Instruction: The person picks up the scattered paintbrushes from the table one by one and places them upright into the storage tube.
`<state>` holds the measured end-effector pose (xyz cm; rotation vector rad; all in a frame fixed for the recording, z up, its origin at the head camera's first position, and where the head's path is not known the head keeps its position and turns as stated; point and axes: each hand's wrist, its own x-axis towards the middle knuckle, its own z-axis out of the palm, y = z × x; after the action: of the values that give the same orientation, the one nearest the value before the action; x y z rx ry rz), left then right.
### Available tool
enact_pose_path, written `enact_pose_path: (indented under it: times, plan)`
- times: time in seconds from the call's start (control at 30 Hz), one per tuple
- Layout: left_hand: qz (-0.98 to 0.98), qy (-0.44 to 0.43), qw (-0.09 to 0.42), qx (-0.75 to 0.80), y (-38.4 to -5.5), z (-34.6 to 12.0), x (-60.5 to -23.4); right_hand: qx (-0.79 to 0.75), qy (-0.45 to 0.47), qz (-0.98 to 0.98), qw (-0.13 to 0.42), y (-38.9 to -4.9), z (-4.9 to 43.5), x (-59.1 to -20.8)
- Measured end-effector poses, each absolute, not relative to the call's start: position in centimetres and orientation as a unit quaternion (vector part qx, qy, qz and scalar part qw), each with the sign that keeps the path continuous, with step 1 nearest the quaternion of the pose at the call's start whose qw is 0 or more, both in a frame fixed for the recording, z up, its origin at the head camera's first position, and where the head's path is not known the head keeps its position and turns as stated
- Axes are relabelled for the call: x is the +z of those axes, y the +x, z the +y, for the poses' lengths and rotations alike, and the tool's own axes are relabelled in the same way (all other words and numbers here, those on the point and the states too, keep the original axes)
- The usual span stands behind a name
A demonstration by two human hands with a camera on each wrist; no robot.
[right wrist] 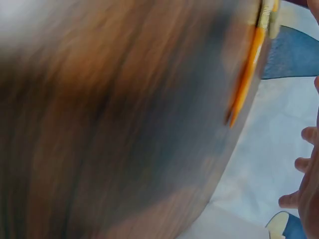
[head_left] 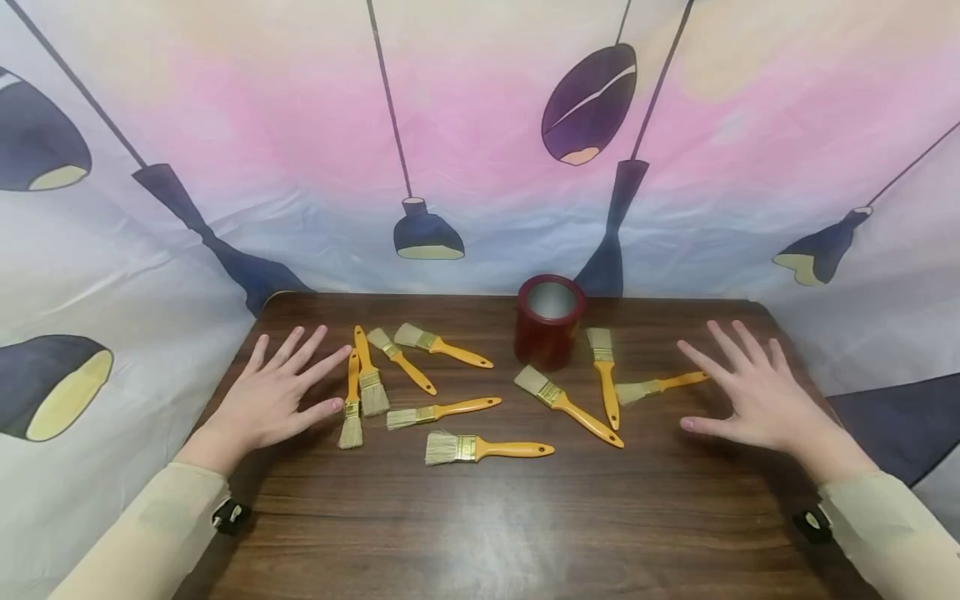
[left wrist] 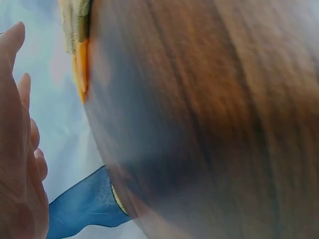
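My left hand [head_left: 279, 392] is spread palm down over the left side of the table, its fingers straight. Nearest to it lie two paintbrushes with yellow handles, a small paintbrush [head_left: 352, 408] and a wider paintbrush [head_left: 371, 379]. On the right, my right hand [head_left: 753, 390] is spread the same way, holding nothing. Close to its fingertips is the handle of a thin paintbrush [head_left: 660, 387]. Several more paintbrushes lie scattered between the hands, among them a wide paintbrush [head_left: 487, 448] in front. A dark red can [head_left: 546, 342] stands upright at the back, its inside grey.
The dark wooden table [head_left: 480, 533] ends at a cloth backdrop [head_left: 480, 125] printed with hanging lamps, which also rises on both sides. Each wrist wears a small black device, a left one [head_left: 230, 517] and a right one [head_left: 813, 525].
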<state>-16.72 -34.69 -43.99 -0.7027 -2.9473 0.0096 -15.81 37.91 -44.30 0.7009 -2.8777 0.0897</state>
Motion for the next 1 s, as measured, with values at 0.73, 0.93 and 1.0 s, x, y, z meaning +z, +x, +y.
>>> enact_pose_path:
  times: [0.73,0.93,1.0]
  plan:
    - [-0.98,-0.128,0.043,-0.149,-18.4,-32.4,-43.6,0.355,0.197,-0.91,0.086,-24.0,22.5,-44.3]
    - [-0.974,-0.11,0.055,-0.189,-18.9,-31.2,-43.8,0.439,0.179,-0.876,0.093,-24.7,19.6,-45.3]
    - [-0.972,-0.111,0.066,-0.198,-19.1,-31.0,-44.0,0.458,0.171,-0.867,0.094,-24.7,19.0,-45.6]
